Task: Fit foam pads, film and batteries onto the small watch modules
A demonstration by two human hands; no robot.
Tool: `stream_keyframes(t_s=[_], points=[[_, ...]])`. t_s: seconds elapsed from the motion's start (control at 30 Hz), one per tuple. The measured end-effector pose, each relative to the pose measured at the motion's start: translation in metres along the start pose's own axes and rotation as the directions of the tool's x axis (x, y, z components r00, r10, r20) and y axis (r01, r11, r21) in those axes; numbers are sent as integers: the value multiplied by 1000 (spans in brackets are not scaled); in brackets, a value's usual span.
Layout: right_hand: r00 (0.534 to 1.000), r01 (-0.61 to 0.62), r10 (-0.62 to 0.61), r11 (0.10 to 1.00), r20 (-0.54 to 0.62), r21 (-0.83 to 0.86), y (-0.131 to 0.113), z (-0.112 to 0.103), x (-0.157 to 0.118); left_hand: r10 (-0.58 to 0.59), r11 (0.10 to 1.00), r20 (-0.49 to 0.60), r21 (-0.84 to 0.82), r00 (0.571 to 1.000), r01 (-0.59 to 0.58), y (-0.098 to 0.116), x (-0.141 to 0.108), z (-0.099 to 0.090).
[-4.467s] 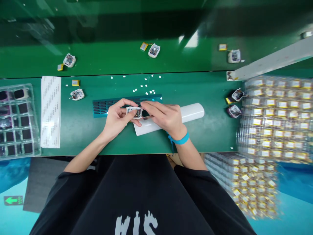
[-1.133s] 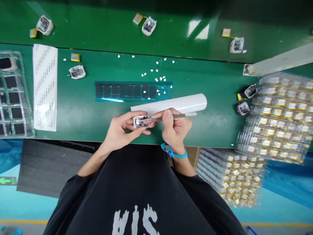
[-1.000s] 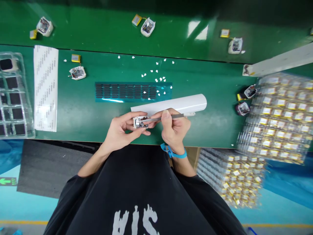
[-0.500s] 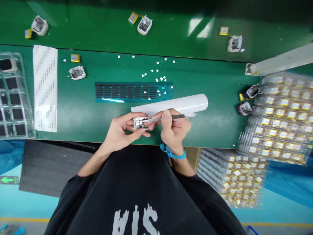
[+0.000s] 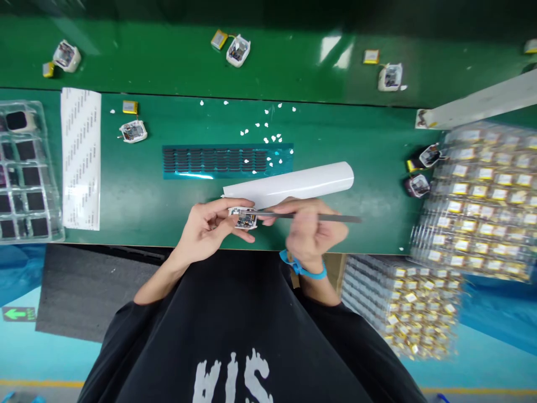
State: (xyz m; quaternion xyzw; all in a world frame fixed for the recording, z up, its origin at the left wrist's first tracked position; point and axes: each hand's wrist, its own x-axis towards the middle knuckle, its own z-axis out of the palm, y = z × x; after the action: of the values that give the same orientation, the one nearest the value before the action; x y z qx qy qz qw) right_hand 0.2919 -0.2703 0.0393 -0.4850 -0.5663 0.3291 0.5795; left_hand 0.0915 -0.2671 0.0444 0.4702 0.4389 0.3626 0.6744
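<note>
My left hand (image 5: 205,230) is closed around a small white smartwatch case (image 5: 247,220), open side up, with its circuit board showing. In my right hand (image 5: 312,232), partly blurred, is a pair of slim grey tweezers (image 5: 346,218). They lie nearly level across the case, their tip over its inside. Whether the tip grips anything is too small to tell. Just beyond both hands lies a curled white sheet (image 5: 302,180). Farther off is a blue film strip (image 5: 180,174) with rows of black pieces, and small white stickers (image 5: 266,140) are scattered around its right end.
More open watch cases (image 5: 133,131) with yellow batteries (image 5: 130,107) sit on the green bench and the far belt. At left are a printed white sheet (image 5: 81,168) and a clear tray (image 5: 50,193). Stacked battery trays (image 5: 478,207) and a white bar (image 5: 474,101) stand right.
My right hand has shifted slightly right and the tweezers have rotated, so their back end now reaches farther right and lower. My left hand keeps the case, now tilted differently. The view has shifted slightly.
</note>
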Motion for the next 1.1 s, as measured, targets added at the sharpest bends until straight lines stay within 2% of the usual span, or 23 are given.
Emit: stream_keyframes(t_s=[0.07,0.13,0.2,0.27,0.33,0.43,0.47,0.53,0.63,0.73,0.83,0.9,1.0,1.03,1.07,1.1], points=[[991,69,-65,997,-119,30,2,-14,13,37,997,9,68,999,-38,3,3,-3],[990,91,-99,992,-95,-86,5,-29,31,104,984,9,145,995,-104,8,10,-7],[993,107,-95,973,68,-204,12,-41,52,167,956,12,241,986,-165,13,23,-13],[964,155,-84,947,252,-280,25,-46,72,223,898,33,382,974,-218,16,42,-19],[927,170,-45,936,372,-309,42,-45,86,283,775,87,567,955,-281,16,62,-25],[898,167,1,924,440,-344,64,-41,97,325,547,246,739,913,-394,8,90,-31],[893,161,13,924,451,-346,69,-41,99,317,504,296,752,901,-424,4,97,-32],[886,137,38,930,462,-340,76,-41,99,290,475,352,755,890,-453,-4,106,-32],[888,125,44,936,458,-331,82,-43,97,265,459,368,765,891,-452,-16,111,-33],[877,243,-51,905,478,-349,90,-42,92,276,419,382,778,882,-468,-23,112,-34],[857,398,-142,793,496,-461,95,-42,91,283,374,387,798,877,-473,-25,113,-33],[869,443,-202,726,452,-527,90,-43,93,285,366,409,790,867,-492,-20,110,-31],[865,496,-356,706,353,-506,68,-42,99,326,412,467,713,822,-568,-4,102,-27],[843,537,-431,697,322,-475,59,-40,101,361,469,432,682,826,-562,2,99,-26],[810,585,-511,678,286,-445,50,-36,101,403,556,348,642,847,-528,8,97,-26],[770,633,-587,652,250,-417,43,-32,101,428,666,216,581,878,-468,13,97,-27]])
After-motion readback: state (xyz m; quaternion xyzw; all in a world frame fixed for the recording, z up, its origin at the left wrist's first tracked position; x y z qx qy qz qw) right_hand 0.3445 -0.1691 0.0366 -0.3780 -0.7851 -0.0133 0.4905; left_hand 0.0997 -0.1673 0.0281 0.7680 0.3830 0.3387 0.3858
